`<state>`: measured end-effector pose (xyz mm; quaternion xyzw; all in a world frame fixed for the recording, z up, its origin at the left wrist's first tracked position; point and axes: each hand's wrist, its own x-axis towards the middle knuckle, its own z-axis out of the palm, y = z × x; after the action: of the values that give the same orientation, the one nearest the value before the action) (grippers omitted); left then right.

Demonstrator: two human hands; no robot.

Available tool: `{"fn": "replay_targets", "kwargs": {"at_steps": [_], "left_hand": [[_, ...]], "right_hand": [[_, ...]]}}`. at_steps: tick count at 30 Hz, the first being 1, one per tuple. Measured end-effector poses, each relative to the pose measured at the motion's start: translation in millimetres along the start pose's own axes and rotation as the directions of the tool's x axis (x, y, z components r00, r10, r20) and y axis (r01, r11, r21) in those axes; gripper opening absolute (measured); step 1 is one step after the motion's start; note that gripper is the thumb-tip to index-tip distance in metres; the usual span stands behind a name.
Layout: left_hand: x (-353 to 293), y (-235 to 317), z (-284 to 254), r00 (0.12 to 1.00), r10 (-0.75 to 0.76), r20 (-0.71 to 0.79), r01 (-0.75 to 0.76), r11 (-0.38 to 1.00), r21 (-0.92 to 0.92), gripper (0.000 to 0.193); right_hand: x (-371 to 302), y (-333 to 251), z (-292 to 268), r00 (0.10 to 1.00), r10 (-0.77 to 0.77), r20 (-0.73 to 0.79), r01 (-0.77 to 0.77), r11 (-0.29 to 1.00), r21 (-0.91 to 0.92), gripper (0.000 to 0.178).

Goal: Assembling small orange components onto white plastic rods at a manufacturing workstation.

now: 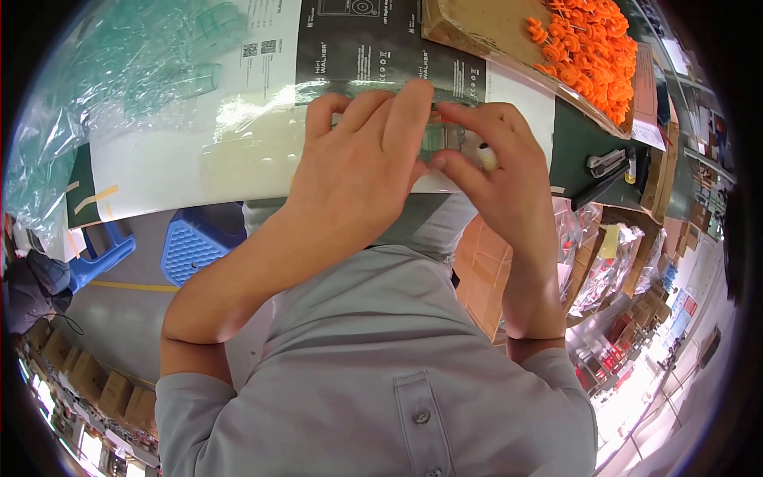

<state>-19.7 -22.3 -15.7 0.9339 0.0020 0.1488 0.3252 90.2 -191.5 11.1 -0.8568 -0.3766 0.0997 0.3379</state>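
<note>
Both my hands meet over the near part of the table around a clear, greenish plastic piece (433, 139). My left hand (354, 163) is curled over its left side, palm down, and hides much of it. From the right, my right hand (505, 155) pinches the piece's end between thumb and index finger. A small whitish part (486, 157) with a dark spot shows inside the curl of my right hand; its kind I cannot make out.
A cardboard tray (497, 49) of orange plastic parts (592, 56) stands at the far right. A utility knife (606, 163) lies right of my hands. Clear plastic parts in wrapping (151, 79) cover the far left. Below the table are a blue stool (195, 246) and cardboard boxes (481, 266).
</note>
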Motion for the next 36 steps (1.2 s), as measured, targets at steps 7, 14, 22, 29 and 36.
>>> {"fn": "replay_targets", "kwargs": {"at_steps": [7, 14, 22, 29, 36], "left_hand": [[1, -1, 0, 1.000, -0.011, 0.010, 0.011, 1.000, -0.003, 0.075], [2, 2, 1, 1.000, -0.005, 0.025, 0.004, 1.000, 0.004, 0.075], [3, -2, 1, 1.000, 0.013, 0.001, -0.013, 1.000, 0.005, 0.072], [1, -5, 5, 0.998, 0.010, -0.058, -0.013, 0.999, -0.048, 0.066], [0, -7, 6, 0.999, 0.007, -0.046, -0.010, 0.998, -0.065, 0.070]], "right_hand": [[-3, 3, -4, 0.997, 0.073, 0.030, -0.071, 0.994, -0.080, 0.039], [-2, 14, -16, 0.991, 0.135, -0.021, -0.137, 0.987, -0.082, 0.033], [10, 9, -19, 0.961, 0.237, -0.143, -0.139, 0.859, 0.492, 0.021], [49, 1, 13, 0.918, 0.325, -0.226, 0.184, 0.155, 0.971, 0.047], [52, 5, 17, 0.933, 0.252, -0.255, 0.205, 0.210, 0.956, 0.046]]}}
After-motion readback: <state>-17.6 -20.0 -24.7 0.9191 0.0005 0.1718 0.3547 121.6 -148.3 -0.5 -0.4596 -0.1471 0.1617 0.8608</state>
